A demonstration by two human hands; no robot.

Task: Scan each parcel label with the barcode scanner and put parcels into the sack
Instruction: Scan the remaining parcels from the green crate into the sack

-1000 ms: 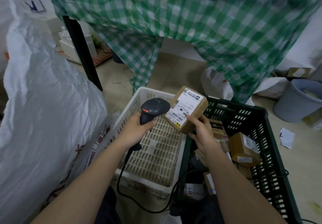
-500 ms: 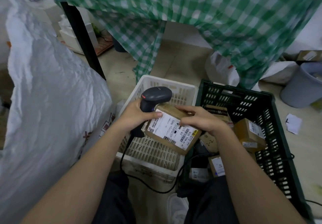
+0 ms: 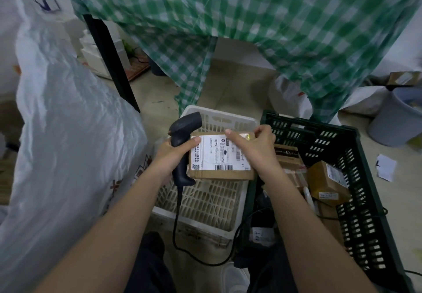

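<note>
Gripping the scanner [image 3: 182, 146], the left hand [image 3: 173, 155] is pressed against a parcel [image 3: 222, 155] grasped by the right hand [image 3: 258, 143].

Count: 1 barcode scanner [image 3: 182, 139], 1 held parcel [image 3: 222, 157] beside it, 2 crates: 1 white crate [image 3: 205, 203] under the held parcel, 1 green crate [image 3: 356, 178] right of it, several more parcels inside, exact number unclear. 1 white sack [image 3: 68, 155] left of the white crate, 1 grey bin [image 3: 397, 119] beyond the green crate.

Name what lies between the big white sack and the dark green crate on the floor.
In the head view, a white slatted crate sits between the sack and the green crate; above it the hands hold the scanner and a parcel.
</note>
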